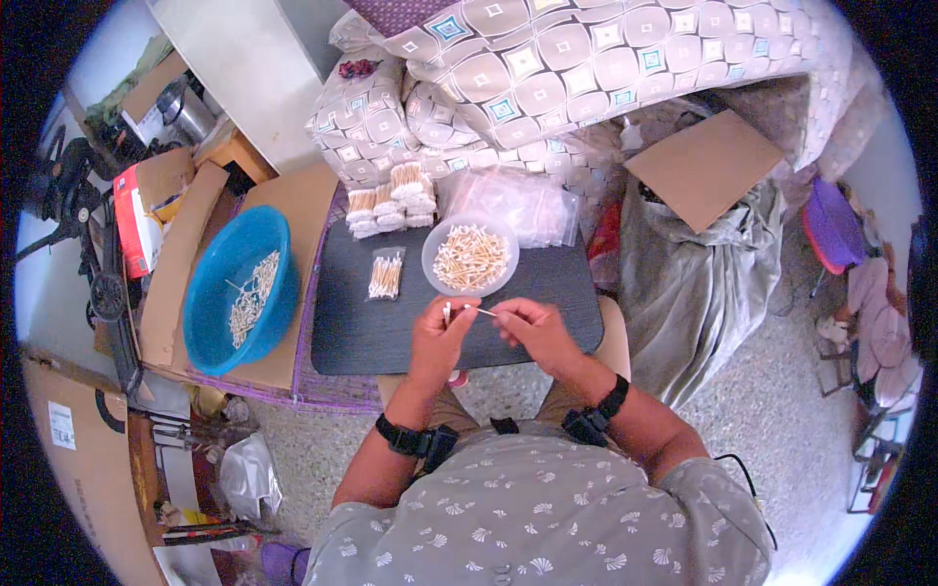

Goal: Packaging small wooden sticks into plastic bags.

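My left hand (440, 334) is closed in front of the bowl, with white cotton tips showing at its fingers. My right hand (537, 335) pinches one end of a cotton swab (483, 312), whose other end reaches the left fingertips. Just beyond both hands, a round translucent bowl (428, 272) holds a heap of loose cotton swabs (471, 256). To its left lies a small clear packet of cotton swabs (386, 276). Several filled packets (391, 202) are piled at the far left of the dark table (342, 332), beside a stack of clear plastic bags (532, 208).
Left of the table, a blue basin (210, 337) with more swabs rests on cardboard (301, 234). A patterned cloth-covered seat (547, 68) stands behind. Grey fabric (684, 293) with a cardboard sheet (705, 166) on top is at the right.
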